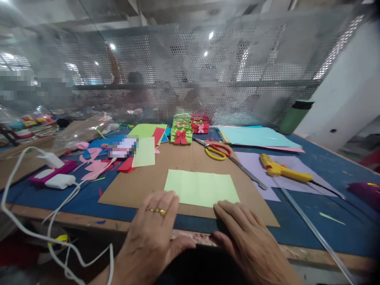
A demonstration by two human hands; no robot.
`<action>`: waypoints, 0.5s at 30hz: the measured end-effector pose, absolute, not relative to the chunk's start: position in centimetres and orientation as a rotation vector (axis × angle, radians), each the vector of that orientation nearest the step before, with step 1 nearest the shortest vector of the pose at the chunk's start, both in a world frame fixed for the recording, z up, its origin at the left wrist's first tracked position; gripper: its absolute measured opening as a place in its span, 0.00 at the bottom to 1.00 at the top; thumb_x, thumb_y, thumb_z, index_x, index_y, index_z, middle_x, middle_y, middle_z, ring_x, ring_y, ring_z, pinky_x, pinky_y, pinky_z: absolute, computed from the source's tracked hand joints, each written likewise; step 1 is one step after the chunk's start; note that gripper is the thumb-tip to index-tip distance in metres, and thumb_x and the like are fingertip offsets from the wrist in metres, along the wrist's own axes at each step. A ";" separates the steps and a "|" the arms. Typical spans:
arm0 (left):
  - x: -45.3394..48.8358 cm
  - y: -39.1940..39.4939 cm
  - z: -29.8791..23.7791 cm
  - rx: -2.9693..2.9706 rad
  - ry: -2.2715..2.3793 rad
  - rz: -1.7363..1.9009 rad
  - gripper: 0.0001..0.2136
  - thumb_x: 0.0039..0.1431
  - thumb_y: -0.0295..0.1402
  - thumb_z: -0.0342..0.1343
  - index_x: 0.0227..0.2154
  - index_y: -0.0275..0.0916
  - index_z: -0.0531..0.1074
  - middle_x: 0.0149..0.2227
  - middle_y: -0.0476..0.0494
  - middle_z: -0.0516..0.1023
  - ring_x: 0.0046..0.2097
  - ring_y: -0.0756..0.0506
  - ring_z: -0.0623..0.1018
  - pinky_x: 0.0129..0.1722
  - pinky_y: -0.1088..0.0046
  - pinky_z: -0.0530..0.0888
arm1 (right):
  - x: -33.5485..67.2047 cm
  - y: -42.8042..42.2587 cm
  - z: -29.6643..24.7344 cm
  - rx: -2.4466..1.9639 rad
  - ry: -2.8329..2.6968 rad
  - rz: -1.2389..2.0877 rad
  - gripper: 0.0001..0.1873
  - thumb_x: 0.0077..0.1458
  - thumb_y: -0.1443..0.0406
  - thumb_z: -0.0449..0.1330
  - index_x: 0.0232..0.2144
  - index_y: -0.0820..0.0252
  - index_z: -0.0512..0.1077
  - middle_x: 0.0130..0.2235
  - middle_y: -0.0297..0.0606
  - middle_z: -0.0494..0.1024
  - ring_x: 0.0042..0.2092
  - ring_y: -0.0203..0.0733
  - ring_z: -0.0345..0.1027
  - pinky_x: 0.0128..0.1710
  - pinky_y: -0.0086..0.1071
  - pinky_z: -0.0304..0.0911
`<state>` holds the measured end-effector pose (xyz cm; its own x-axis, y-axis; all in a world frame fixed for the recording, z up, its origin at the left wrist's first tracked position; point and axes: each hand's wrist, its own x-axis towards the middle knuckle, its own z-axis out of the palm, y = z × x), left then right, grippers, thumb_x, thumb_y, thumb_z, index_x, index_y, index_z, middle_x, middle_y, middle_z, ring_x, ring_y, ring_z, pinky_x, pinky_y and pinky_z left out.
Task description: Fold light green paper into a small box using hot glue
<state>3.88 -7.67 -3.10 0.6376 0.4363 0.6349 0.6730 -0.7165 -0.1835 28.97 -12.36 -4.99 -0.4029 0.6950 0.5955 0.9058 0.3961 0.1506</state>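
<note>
A pale green sheet of paper with faint creases lies flat on a brown cardboard sheet at the table's front. My left hand, with gold rings on it, rests its fingertips on the paper's near left corner. At the near right corner my right hand lies with its fingers stretched out, touching the edge. Both thumbs point inward near the table edge, and neither hand grips anything. Beyond the paper are scissors with red and yellow handles and a grey metal blade.
A yellow glue gun lies on purple paper at right, beside a clear stick. Small green paper bags and a red one stand behind. White cables, a phone and pink scraps are at left.
</note>
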 end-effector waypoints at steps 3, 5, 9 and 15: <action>5.9 -7.1 -3.8 -2.601 -0.730 -0.747 0.39 0.62 0.60 0.44 0.59 0.27 0.62 0.61 0.27 0.69 0.63 0.32 0.67 0.60 0.53 0.67 | 28.5 -12.5 -4.8 -1.387 -2.194 -0.630 0.22 0.70 0.57 0.44 0.52 0.65 0.69 0.48 0.47 0.78 0.49 0.48 0.70 0.49 0.43 0.64; 6.6 -6.6 -5.0 -2.654 -0.700 -0.687 0.40 0.60 0.61 0.45 0.61 0.28 0.60 0.63 0.30 0.68 0.65 0.34 0.66 0.62 0.54 0.66 | 28.2 -12.7 -4.7 -1.409 -2.185 -0.603 0.21 0.70 0.57 0.44 0.52 0.65 0.69 0.48 0.46 0.78 0.49 0.48 0.70 0.50 0.43 0.64; 6.7 -6.3 -6.9 -2.647 -0.707 -0.646 0.44 0.57 0.62 0.49 0.64 0.29 0.57 0.65 0.31 0.64 0.67 0.33 0.61 0.64 0.53 0.63 | 28.3 -13.3 -4.6 -1.487 -2.149 -0.578 0.21 0.69 0.56 0.47 0.51 0.65 0.69 0.48 0.46 0.78 0.49 0.49 0.69 0.50 0.42 0.63; 6.6 -6.5 -6.9 -2.628 -0.718 -0.593 0.50 0.50 0.64 0.54 0.65 0.28 0.55 0.67 0.32 0.62 0.67 0.33 0.61 0.63 0.52 0.64 | 30.8 -15.1 -4.1 -1.583 -2.087 -0.673 0.17 0.69 0.59 0.49 0.48 0.64 0.71 0.42 0.45 0.77 0.44 0.49 0.68 0.46 0.42 0.62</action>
<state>6.59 -6.50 -6.94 0.7840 0.3966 0.4775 0.5439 -0.8096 -0.2206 30.76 -15.08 -4.14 -0.2530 0.7556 0.6042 0.9662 0.2287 0.1186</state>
